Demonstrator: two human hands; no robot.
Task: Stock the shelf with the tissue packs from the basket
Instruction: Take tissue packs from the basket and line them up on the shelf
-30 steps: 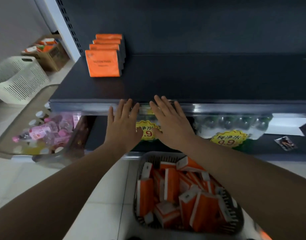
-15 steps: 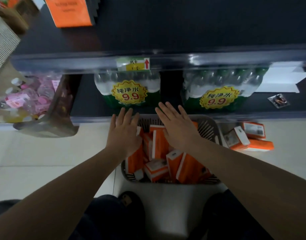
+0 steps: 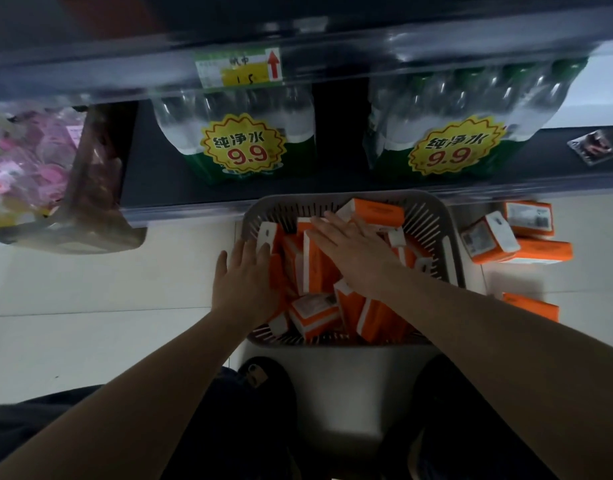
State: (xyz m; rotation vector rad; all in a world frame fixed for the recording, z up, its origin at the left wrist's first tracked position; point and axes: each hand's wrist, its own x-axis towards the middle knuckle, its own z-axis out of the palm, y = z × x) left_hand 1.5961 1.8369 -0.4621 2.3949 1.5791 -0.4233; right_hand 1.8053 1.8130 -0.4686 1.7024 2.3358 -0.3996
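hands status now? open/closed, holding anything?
Left hand: open, fingers spread, over the basket edge, holding nothing.
Right hand: open, flat on the tissue packs, no grip yet.

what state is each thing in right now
left hand: open, flat, on the packs at the basket's left rim
right hand: open, flat on the packs, grasping none
basket: on the floor, full of jumbled packs
loose packs: on the floor right of the basket
water packs: wrapped, on the bottom shelf
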